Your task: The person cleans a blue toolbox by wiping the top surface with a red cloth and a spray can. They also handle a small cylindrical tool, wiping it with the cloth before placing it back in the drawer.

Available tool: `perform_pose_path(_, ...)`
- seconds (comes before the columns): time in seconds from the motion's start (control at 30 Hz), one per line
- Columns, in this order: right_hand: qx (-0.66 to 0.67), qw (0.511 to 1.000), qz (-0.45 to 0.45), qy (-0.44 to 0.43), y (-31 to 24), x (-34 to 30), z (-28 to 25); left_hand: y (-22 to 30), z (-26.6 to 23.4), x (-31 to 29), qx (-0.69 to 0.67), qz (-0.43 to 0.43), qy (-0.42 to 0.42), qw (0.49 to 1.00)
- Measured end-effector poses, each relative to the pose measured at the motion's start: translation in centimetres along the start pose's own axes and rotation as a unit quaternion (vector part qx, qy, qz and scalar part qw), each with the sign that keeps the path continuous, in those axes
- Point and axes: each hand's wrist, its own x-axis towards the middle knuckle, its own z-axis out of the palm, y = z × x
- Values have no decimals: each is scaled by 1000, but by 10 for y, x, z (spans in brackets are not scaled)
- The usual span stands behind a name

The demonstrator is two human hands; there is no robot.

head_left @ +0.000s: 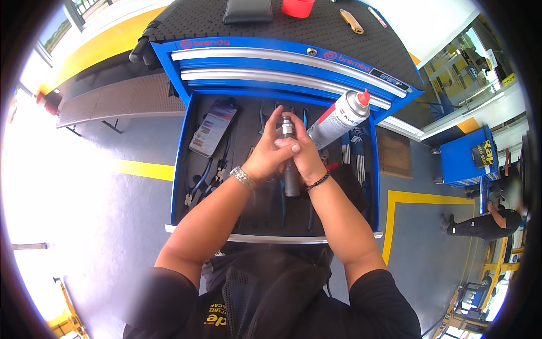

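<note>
My left hand (264,157) and my right hand (307,157) come together over an open drawer (176,181), both closed round a dark rod-shaped tool (292,183). A silver fitting tops it, between my raised fingers; its lower part hangs below my palms. The exact kind of tool does not show. Just beyond my right hand leans a white and grey spray can (336,121) with a red nozzle, its base partly hidden behind that hand. Pliers (212,183) and a boxed phone-like device (213,129) lie at the drawer's left, slim blue-marked tools (357,152) at its right.
The blue tool chest (254,48) carries a black case (247,10), a red cup-like thing (297,8) and a tan lighter-like object (352,21) on its top. A bench (113,107) stands left. Far right, a person (488,223) is beside another blue cabinet (466,155).
</note>
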Motion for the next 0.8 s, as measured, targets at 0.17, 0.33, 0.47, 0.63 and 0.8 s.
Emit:
perform_pose_path(0.17,10,1000,-13,-4,8,-3,-11,-7,5,2,47,-4,7,999)
perform_pose_path(0.33,-1,1000,6,-3,-2,-13,-12,-14,-4,2,137,12,-39,990)
perform_pose_path(0.47,26,999,9,-18,-6,-16,-13,-5,-12,7,75,-31,-109,991)
perform_pose_path(0.63,67,997,9,-36,-11,-25,-8,7,-6,4,17,-85,-122,989)
perform_pose_path(0.8,80,997,-9,-7,-11,-30,-2,6,-5,0,12,-70,-118,990)
